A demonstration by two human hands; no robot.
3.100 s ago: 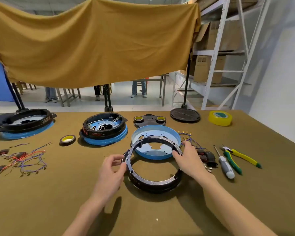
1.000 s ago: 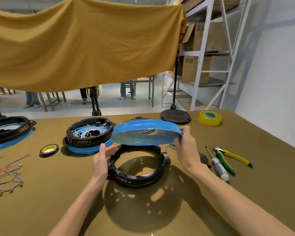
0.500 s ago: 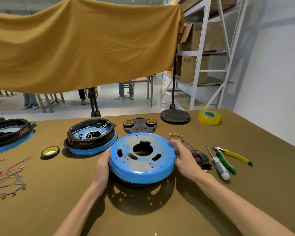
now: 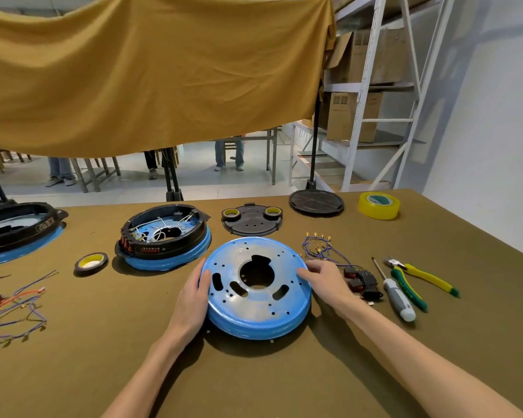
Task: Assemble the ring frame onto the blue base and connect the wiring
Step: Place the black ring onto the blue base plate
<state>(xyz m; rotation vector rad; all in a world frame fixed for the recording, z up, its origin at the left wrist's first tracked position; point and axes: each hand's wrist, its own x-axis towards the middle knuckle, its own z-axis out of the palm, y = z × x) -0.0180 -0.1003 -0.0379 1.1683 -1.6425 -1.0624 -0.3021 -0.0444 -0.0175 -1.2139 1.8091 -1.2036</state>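
Two bare hands flank the round blue metal base (image 4: 255, 292), which lies upside down near the middle of the brown felt-covered table (image 4: 254, 372), its flat perforated face with a large central hole turned upward. The left hand (image 4: 192, 300) lies against the base's left rim with fingers straight and together, pressing the side wall rather than curling round it. The right hand (image 4: 325, 280) rests on the right upper edge, fingers loosely extended, their tips touching the top face near the rim; neither hand clenches anything. The ring frame cannot be seen; whether it sits beneath the base cannot be told. Just right of the right hand lies a bundle of purple wires with gold terminals (image 4: 319, 247) and black connector blocks (image 4: 363, 280). Further right lie a grey-handled screwdriver (image 4: 397, 295) and green-and-yellow-handled pliers (image 4: 417, 276). Behind the base sits a black plastic plate carrying two small tape rolls (image 4: 252, 218), and to its left a finished black-ring-on-blue-base unit with white wiring inside (image 4: 163, 236). A small black roll of yellow-cored tape (image 4: 90, 262) lies left of that unit.
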